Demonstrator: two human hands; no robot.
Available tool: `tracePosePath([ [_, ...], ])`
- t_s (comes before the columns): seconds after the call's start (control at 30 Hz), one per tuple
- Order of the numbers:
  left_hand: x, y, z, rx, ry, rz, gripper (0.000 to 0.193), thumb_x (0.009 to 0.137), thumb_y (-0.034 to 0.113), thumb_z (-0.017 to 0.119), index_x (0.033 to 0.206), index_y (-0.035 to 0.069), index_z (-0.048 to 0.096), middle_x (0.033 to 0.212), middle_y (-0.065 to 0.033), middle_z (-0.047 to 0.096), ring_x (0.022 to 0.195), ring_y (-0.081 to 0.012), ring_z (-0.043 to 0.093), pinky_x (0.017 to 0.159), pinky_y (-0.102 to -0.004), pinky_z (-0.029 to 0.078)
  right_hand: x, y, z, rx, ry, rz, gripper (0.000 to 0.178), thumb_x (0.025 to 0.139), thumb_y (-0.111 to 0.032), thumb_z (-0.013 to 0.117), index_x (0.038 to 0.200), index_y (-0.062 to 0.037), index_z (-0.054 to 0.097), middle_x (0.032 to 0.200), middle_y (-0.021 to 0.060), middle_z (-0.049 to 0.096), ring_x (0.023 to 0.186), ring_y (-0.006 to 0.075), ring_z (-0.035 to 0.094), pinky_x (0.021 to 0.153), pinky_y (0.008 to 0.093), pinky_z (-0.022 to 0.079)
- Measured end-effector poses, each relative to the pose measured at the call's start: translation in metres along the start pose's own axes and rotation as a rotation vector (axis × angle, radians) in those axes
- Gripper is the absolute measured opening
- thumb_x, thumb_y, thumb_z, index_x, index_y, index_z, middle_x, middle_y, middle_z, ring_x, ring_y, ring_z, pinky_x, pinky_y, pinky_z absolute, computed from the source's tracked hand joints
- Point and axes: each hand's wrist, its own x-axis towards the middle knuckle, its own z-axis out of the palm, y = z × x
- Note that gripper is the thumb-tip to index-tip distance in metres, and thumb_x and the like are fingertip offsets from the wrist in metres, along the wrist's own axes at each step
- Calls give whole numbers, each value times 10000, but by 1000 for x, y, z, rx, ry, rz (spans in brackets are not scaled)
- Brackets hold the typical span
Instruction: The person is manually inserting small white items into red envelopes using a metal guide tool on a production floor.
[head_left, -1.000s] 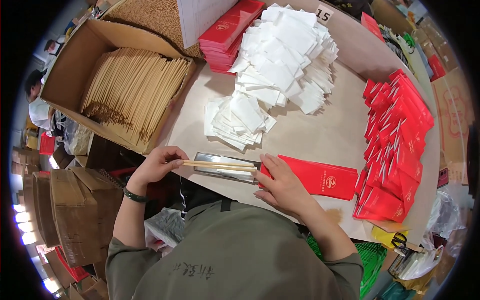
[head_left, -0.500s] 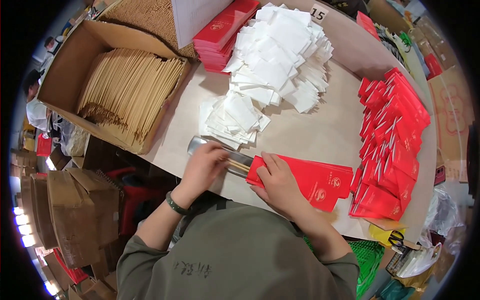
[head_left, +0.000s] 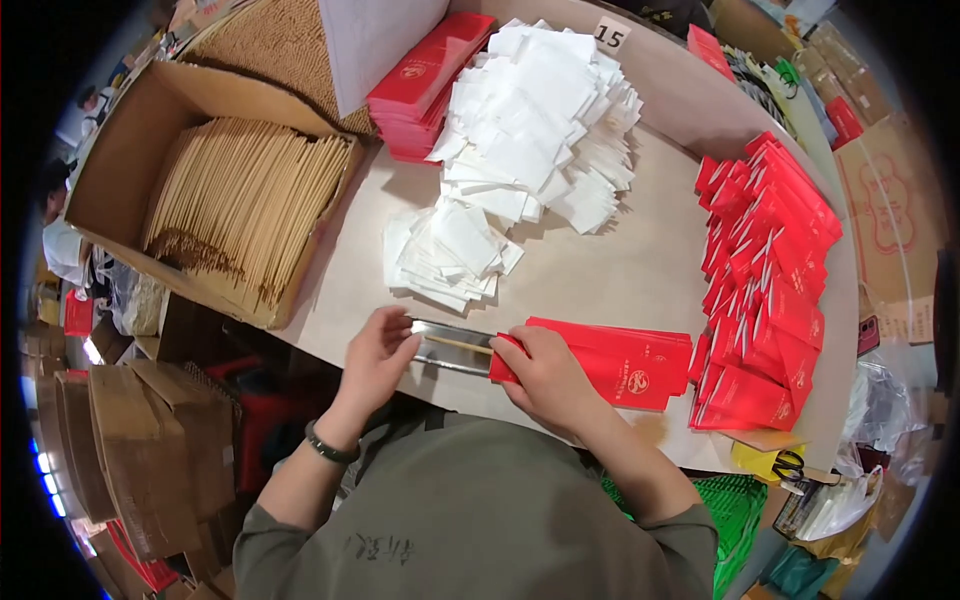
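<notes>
A shallow metal tray [head_left: 428, 356] lies near the table's front edge. One end of a pair of wooden chopsticks [head_left: 458, 343] shows over it; the other end is hidden at the mouth of a red paper sleeve [head_left: 500, 372]. My right hand [head_left: 548, 378] grips that sleeve at its left end. Under and beyond this hand, a small stack of red sleeves [head_left: 622, 362] stretches to the right. At the tray's left end is my left hand [head_left: 372, 358], thumb and fingers apart, with nothing visible in it.
A cardboard box [head_left: 110, 190] of chopsticks stands at left. White paper packets [head_left: 530, 110] are heaped in the middle, beside stacked red sleeves [head_left: 425, 75]. Filled red sleeves [head_left: 765, 290] pile up at right, near black-handled scissors [head_left: 788, 464]. A low wall [head_left: 690, 95] rims the table's far side.
My left hand has let go of the chopsticks and drawn back left and slightly down, its fingers opening. The chopsticks have slid further right toward the sleeve. The view has shifted slightly.
</notes>
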Motion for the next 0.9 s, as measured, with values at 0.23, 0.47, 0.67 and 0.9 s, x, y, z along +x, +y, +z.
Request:
tracePosePath([
  [0.23,-14,42,54,31,-385,193,615,840,188,787,1354,19,493,1188,-146,608,1042,-251,632,927,-347,512,2,-4,-10,46,25,-40,377,741,-85,728,1091,-29,598,1140,195,567,1041,376,564,898,443,484],
  [0.47,9,49,8,948,-129,531,517,633,173,829,1069,48,580,970,-131,649,864,-320,643,741,-393,509,21,20,-85,-277,94,-328,204,701,-127,698,665,-46,514,722,114,512,683,294,571,566,426,470],
  [0.67,10,11,26,201,-367,69,487,709,256,784,1058,-2,560,863,-128,600,786,-242,581,712,-361,481,-27,66,-124,-387,5,79,349,736,-321,820,879,-43,664,1264,200,583,1125,351,576,912,455,504],
  [0.9,10,37,71,-83,-711,58,583,752,169,756,1276,26,546,1044,-56,600,935,-155,568,809,-316,485,-21,44,-4,432,-123,348,423,795,-348,767,1058,-33,668,1262,167,576,1215,322,528,1027,455,432],
])
